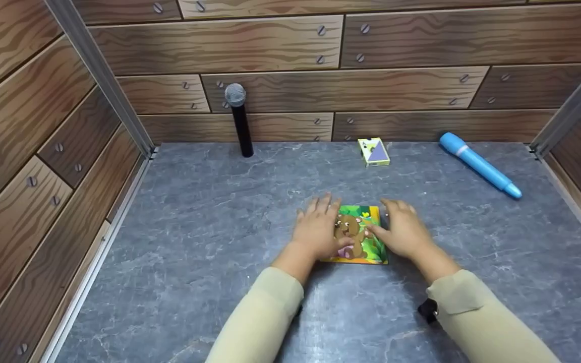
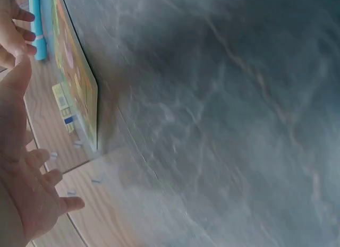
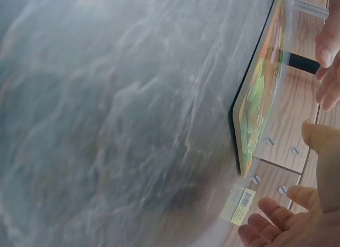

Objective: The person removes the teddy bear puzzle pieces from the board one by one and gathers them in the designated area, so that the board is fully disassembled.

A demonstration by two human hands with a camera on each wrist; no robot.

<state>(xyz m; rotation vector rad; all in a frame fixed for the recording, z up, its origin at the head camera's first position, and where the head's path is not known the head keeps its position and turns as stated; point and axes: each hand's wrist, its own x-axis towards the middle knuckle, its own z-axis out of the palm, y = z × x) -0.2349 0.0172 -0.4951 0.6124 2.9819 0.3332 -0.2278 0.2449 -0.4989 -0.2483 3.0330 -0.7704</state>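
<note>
A square picture board with a cartoon brown bear on green (image 1: 358,237) lies flat on the grey tabletop in front of the person. Over its left side is the left hand (image 1: 319,229), fingers extended forward, hiding part of the picture. The right hand (image 1: 404,227) is at the board's right edge, its thumb reaching over the picture. In the left wrist view the board (image 2: 79,82) shows edge-on, with the left hand (image 2: 26,162) apart from it. From the right wrist, the board (image 3: 260,103) and right hand (image 3: 297,215) also look apart. Neither hand holds anything.
A black microphone with a silver head (image 1: 240,121) stands upright at the back left, near the wood-patterned wall (image 1: 270,91). Farther back than the board lies a small yellow box (image 1: 373,152). A blue pen-shaped object (image 1: 481,165) lies at the right.
</note>
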